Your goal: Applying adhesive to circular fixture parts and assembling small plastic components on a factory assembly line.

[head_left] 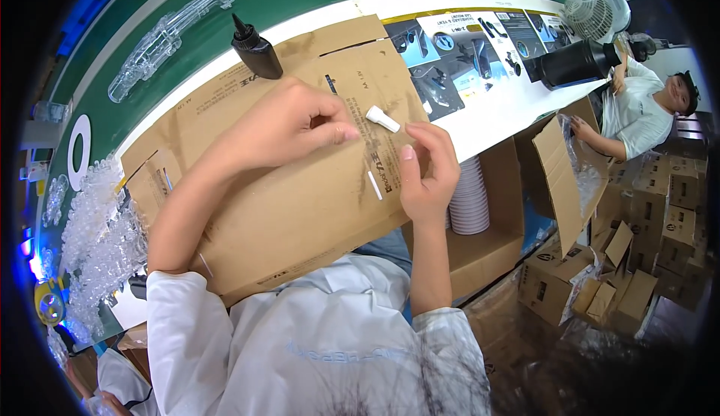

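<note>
A flattened brown cardboard sheet (pixel 300 206) lies under both my hands. My left hand (pixel 289 127) is over its middle, fingers curled and thumb and fingertips drawn together; whatever may be between them is hidden. My right hand (pixel 429 172) is near the sheet's right edge, thumb and forefinger apart with nothing visible between them. Between the hands, a small white tapered plastic piece (pixel 383 119) rests on the cardboard. A short thin white stick (pixel 375 186) lies nearer to me, left of my right hand. Beyond my left hand stands a black squeeze bottle with a pointed nozzle (pixel 256 50).
Clear plastic toy-gun-like parts (pixel 161 45) lie on the green tabletop, with a heap of clear pieces (pixel 101 240) at left. Printed card sheets (pixel 469 60) and a black bottle (pixel 574 65) are at far right. An open carton (pixel 495 243) holds stacked white cups; another person sits beyond.
</note>
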`<action>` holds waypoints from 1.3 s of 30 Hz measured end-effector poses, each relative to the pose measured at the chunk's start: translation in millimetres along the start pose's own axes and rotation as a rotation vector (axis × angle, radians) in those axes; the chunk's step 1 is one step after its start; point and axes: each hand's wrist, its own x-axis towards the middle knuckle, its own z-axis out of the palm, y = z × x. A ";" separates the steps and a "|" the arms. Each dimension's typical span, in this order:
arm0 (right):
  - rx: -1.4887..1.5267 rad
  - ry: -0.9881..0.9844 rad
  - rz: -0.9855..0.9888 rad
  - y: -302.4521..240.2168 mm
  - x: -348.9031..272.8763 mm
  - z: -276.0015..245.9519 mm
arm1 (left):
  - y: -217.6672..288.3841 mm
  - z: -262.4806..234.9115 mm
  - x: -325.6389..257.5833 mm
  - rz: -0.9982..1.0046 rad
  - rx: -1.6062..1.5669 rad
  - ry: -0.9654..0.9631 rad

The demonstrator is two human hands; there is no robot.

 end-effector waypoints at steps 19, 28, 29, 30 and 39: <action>-0.497 -0.083 -0.147 0.0 19.6 16.1 | -1.0 1.6 35.0 0.279 1.161 0.498; 0.088 -0.031 -0.046 -23.1 0.8 7.7 | -13.1 -1.4 23.6 0.313 0.987 0.472; 0.085 -0.028 -0.048 -24.9 -0.4 5.8 | -11.8 -4.3 20.6 0.248 1.047 0.305; 0.094 -0.029 -0.090 -26.7 -1.6 3.3 | -9.7 -6.0 19.2 0.183 1.102 0.136; 0.106 0.004 -0.174 -46.9 -6.9 -4.4 | 11.2 -5.7 14.3 0.386 0.400 0.218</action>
